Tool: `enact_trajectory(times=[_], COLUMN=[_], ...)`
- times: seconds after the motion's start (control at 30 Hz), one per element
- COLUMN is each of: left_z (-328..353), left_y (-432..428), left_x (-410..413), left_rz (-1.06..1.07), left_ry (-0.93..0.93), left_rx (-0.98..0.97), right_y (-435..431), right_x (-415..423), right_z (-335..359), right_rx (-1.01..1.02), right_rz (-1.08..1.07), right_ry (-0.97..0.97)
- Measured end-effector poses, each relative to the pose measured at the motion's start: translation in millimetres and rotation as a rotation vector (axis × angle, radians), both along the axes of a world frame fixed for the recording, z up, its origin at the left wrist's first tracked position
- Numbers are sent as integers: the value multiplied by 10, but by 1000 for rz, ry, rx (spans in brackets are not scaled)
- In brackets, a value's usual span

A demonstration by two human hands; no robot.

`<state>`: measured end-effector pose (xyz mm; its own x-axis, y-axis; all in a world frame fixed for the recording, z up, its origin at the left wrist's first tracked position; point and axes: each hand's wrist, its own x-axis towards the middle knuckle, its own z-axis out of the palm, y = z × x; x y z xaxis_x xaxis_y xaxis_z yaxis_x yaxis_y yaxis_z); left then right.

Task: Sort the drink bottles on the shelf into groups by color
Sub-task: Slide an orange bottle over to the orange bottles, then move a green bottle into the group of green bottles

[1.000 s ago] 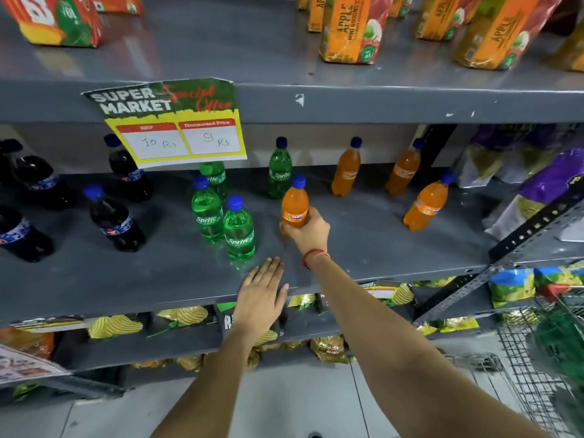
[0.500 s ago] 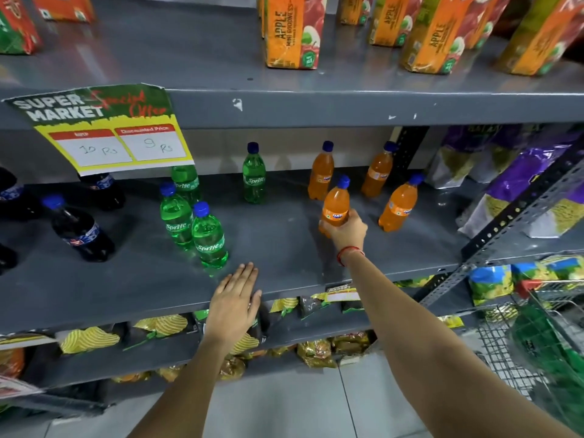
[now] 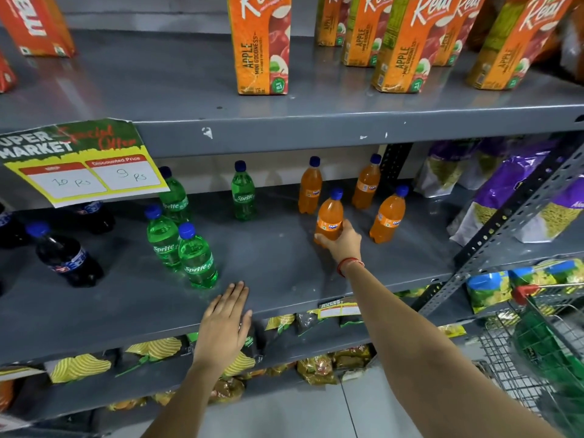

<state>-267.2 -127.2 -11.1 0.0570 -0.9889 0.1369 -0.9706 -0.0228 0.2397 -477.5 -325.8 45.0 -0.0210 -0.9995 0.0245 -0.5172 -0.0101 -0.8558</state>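
Observation:
My right hand grips an orange Fanta bottle standing on the grey middle shelf, among three other orange bottles: two behind and one to the right. My left hand lies flat, fingers apart, on the shelf's front edge. Three green Sprite bottles cluster at left; one green bottle stands alone farther back. Dark cola bottles are at the far left, some partly hidden by the price sign.
A yellow and green price sign hangs from the upper shelf, which holds apple juice cartons. Purple snack bags fill the right bay behind a slanted metal brace. Chip packets line the lower shelf; a wire trolley stands bottom right.
My right hand has carried the orange bottle rightwards, from beside the green bottles to the orange group. My left hand has stayed on the shelf edge.

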Motion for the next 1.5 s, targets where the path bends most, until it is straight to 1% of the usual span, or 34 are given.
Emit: enact_trajectory(times=[0.37,0.47,0.5,0.57,0.63,0.7,0.77,0.8,0.9,0.93,1.0,1.1,1.23,1.4,1.5], left_z=[16,15,8,-5,-13,-15,-8,1,22,23,20,5,-28,-65,-62], left_y=[-10,-7,13,72,168,263,346,384,480,486,490,491,499,479,438], left_x=[-6,-6,14,70,163,274,399,460,592,597,586,572,602,575,538], left_rz=[-3,-11,-16,-30,-24,16,80,108,139,138,146,166,165,188,181], left_ry=[-29,-8,4,25,38,48,58,57,39,36,25,29,29,27,-8], left_rx=[3,0,-2,-11,-13,-9,-8,-5,3,1,0,21,22,8,17], right_y=[-70,16,95,294,514,700,842,895,1019,1056,1120,1138,1060,794,554], right_x=[-46,-51,-23,71,243,449,693,834,1292,1422,1650,1868,1860,1578,1431], right_z=[-96,-169,-199,-268,-335,-358,-348,-338,-291,-274,-238,-192,-132,-57,-13], right_rx=[6,3,-21,-160,-301,-357,-325,-267,-104,-67,-43,-83,-132,-157,-152], right_rz=[37,-44,-98,-163,-155,-148,-77,19,384,461,518,499,466,264,213], right_ry=[-5,-66,-95,-120,-107,-136,-214,-240,-188,-169,-146,-134,-92,-121,-109])
